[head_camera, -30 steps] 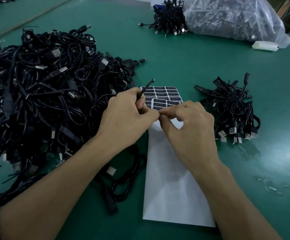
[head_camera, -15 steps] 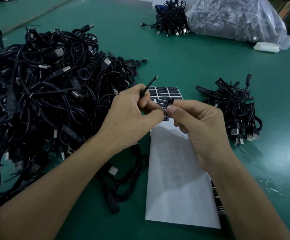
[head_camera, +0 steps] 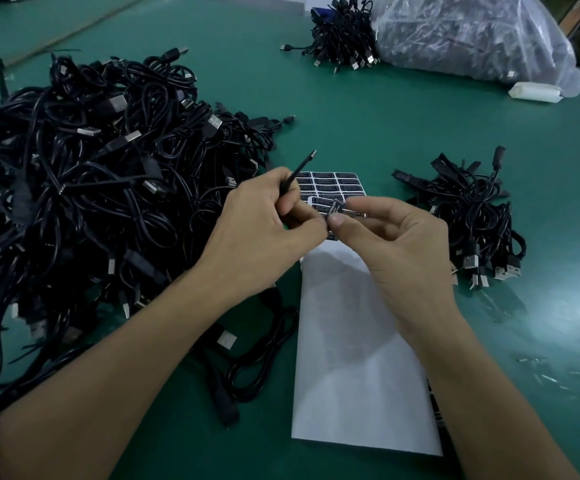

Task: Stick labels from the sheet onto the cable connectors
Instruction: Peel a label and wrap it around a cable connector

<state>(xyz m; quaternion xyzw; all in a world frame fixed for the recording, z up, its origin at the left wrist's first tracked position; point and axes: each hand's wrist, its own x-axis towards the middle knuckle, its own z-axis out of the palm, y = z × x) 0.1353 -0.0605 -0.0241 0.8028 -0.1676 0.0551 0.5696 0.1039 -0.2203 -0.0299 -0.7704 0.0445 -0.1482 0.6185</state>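
Left hand (head_camera: pixel 261 233): I see it gripping a thin plug (head_camera: pixel 304 164), tip up.
Right hand (head_camera: pixel 396 251): pinches a label (head_camera: pixel 335 206), seemingly touching the left thumb.
Sheet (head_camera: pixel 351 358): flat beneath both.

One label sheet (head_camera: pixel 330 183), one peeled label (head_camera: pixel 336 207), one cable plug (head_camera: pixel 304 164), three cable heaps, left-edge heap (head_camera: pixel 91 185), right-edge heap (head_camera: pixel 472 220), far-edge heap (head_camera: pixel 340 36), one plastic bag (head_camera: pixel 472 39), one white roll (head_camera: pixel 534 91).
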